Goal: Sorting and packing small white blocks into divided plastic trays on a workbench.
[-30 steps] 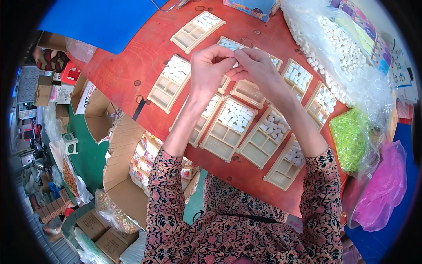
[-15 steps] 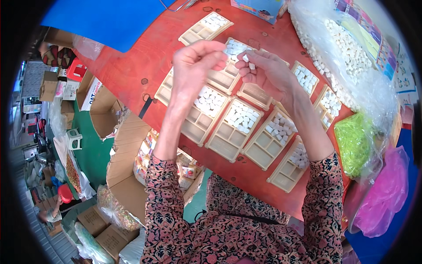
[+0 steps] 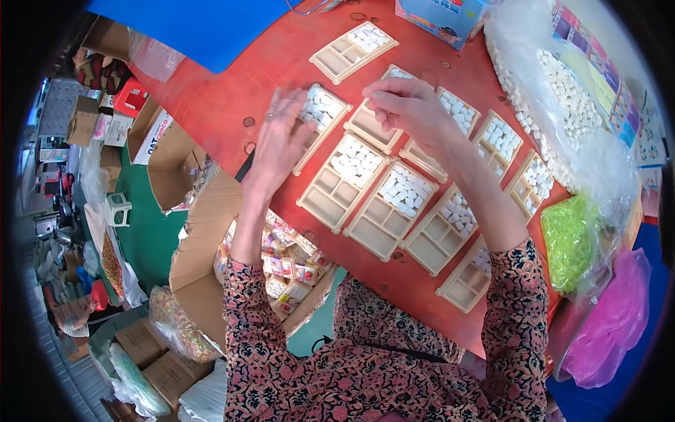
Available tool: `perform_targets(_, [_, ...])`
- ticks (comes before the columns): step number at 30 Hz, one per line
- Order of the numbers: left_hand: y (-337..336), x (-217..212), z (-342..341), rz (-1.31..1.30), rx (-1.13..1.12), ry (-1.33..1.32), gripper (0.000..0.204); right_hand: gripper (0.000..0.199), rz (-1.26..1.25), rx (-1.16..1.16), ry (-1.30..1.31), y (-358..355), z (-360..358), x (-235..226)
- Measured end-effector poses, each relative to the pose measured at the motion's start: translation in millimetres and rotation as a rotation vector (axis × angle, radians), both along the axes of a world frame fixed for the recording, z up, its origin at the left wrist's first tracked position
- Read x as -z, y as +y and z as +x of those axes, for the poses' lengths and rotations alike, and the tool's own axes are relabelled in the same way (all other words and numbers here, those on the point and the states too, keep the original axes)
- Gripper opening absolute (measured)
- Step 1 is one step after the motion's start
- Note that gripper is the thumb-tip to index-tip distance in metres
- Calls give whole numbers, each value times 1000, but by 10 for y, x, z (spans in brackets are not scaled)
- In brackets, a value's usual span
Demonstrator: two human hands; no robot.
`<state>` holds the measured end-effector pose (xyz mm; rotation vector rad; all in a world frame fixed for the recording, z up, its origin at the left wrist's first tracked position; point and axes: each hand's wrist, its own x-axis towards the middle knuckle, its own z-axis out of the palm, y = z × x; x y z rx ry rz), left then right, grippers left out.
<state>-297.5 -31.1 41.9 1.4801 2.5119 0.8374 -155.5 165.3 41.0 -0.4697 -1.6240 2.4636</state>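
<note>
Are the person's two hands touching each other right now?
Apart. The head view shows it: red tabletop and part of a cream tray are visible in the gap between the left hand and right hand.

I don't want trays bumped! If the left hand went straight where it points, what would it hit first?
The left hand seems free over red tabletop at first. It might brush the farthest tray at its left corner; its height is hard to tell.

Right hand [image 3: 406, 107]: fingers [image 3: 380, 105] bend inward in a loose curl.
Left hand [image 3: 280, 137]: blurred, fingers spread, left of that curl.
Forearms [image 3: 485, 200]: bare, angling inward from below the curl.
</note>
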Motion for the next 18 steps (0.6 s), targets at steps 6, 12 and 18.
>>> perform_targets(6, [-54, 164, 33, -40, -4, 39, 63, 19, 322, 38, -17, -177, -326, 87])
perform_targets(12, [-78, 215, 79, -102, -12, 79, 59, 19, 468, 91, -65, -249, -458, 145])
perform_targets(18, [-33, 276, -44, 112, -32, 101, 28, 18, 526, 72, -92, -288, -484, 168])
